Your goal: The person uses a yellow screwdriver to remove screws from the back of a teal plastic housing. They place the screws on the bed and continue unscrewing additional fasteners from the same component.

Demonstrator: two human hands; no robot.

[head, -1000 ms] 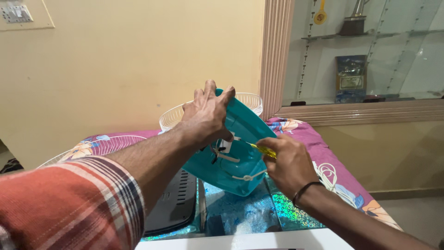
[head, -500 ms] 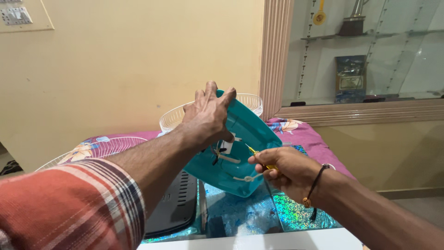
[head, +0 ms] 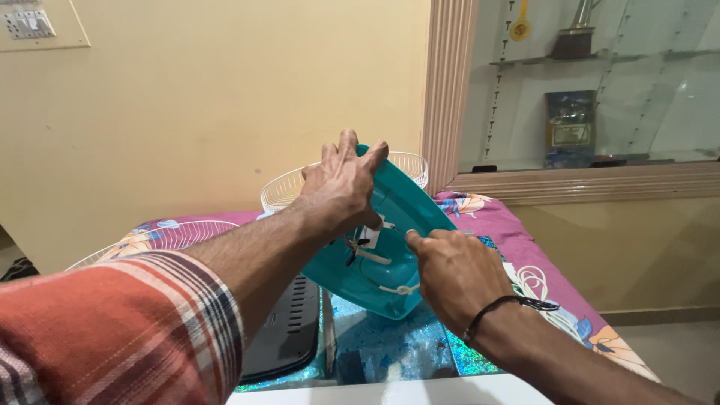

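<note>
A teal plastic shell (head: 373,279) is held tilted above the table, its hollow inside facing me, with white and dark wires and small fittings in it. My left hand (head: 345,184) grips its top rim, fingers hooked over the edge. My right hand (head: 457,274) is closed against the shell's right rim, back towards me, index finger on the edge. Whatever lies in that palm is hidden.
A white wire fan guard (head: 289,191) stands behind the shell, and another (head: 172,232) lies at the left. A black slotted part (head: 281,334) rests on a glittery blue sheet (head: 390,349). A white cord (head: 532,281) lies on the purple floral cloth (head: 487,214). A glass cabinet (head: 585,90) is at the right.
My right hand held a yellow screwdriver inside the shell; it has moved up to the shell's right rim and the screwdriver is out of sight. My left hand stays on the top rim.
</note>
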